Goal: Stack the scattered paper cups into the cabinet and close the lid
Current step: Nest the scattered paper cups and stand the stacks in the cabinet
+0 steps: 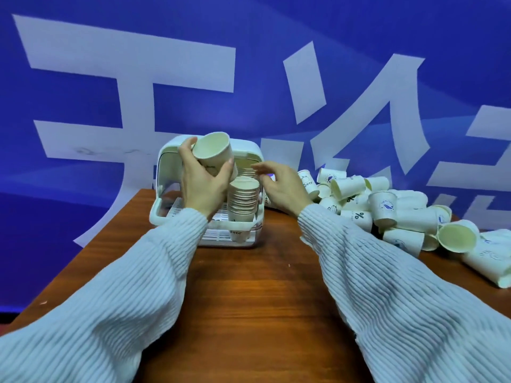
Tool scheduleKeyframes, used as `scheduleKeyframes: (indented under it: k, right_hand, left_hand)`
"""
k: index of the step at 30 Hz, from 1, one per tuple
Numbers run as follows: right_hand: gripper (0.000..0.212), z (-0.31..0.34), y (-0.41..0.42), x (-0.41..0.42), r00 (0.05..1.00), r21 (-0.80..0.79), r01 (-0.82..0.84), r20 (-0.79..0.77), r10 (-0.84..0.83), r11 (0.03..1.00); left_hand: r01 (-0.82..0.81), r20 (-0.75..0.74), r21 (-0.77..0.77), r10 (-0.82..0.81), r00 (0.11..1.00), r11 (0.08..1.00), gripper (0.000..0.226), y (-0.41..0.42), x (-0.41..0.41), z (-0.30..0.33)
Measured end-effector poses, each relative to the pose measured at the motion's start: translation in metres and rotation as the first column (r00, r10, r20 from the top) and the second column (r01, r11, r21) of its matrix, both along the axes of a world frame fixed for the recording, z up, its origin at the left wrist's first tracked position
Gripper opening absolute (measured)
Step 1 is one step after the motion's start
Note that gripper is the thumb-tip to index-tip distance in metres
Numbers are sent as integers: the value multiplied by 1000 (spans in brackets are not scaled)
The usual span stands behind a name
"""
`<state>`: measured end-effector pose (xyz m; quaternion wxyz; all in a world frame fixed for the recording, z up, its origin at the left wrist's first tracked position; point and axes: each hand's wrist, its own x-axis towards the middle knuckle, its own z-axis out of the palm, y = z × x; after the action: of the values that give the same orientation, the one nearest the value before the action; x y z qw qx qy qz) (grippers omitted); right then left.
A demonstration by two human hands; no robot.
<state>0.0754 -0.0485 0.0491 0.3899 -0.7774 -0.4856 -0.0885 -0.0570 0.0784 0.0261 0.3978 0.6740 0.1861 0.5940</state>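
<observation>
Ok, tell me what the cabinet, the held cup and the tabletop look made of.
Cabinet: likely plastic, glossy white moulded shell with rounded corners. Held cup in the left hand: paper, matte cream inside, rolled rim. Table: wood or wood-look laminate, reddish-brown grain with slight sheen.

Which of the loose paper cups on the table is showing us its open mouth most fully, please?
The cup at the near right edge of the pile: it lies on its side, its cream inside facing the camera.

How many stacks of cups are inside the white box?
2. A front stack stands at the cabinet's right side; a second stack shows behind it, partly hidden by the right hand. The left hand holds one more cup above. More could be hidden.
</observation>
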Motion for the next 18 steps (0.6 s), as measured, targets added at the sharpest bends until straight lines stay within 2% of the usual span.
scheduleKeyframes:
  k: [2, 5, 7, 9, 13, 15, 18]
  right_hand:
    - [31, -6, -5, 5, 998, 105, 44, -49, -39, 994]
    - [25, -17, -15, 11, 997, 134, 54, -62, -46, 990]
    - [22, -26, -22, 14, 996, 136, 53, -81, -43, 989]
    - [21, -34, -27, 17, 994, 128, 65, -95, -53, 990]
    - [23, -46, -32, 20, 989, 79, 97, -118, -88, 992]
    - [22, -51, -32, 19, 987, 82, 92, -139, -80, 992]
    - [19, -56, -29, 18, 988, 104, 74, -146, -58, 992]
  left_hand:
    - [48, -90, 53, -44, 995, 997, 79, 5, 13, 13]
    - [115, -336, 206, -40, 941, 972, 77, 6, 30, 12]
    - [134, -561, 271, 43, 827, 953, 79, 4, 34, -5]
    - [122, -691, 248, 87, 717, 961, 95, 5, 33, -26]
    - [195, -711, 48, -103, 695, 980, 129, 8, 30, -39]
    - [195, -726, 60, -91, 681, 979, 127, 7, 26, -42]
    - [25, -665, 103, 51, 745, 994, 109, 11, 24, -44]
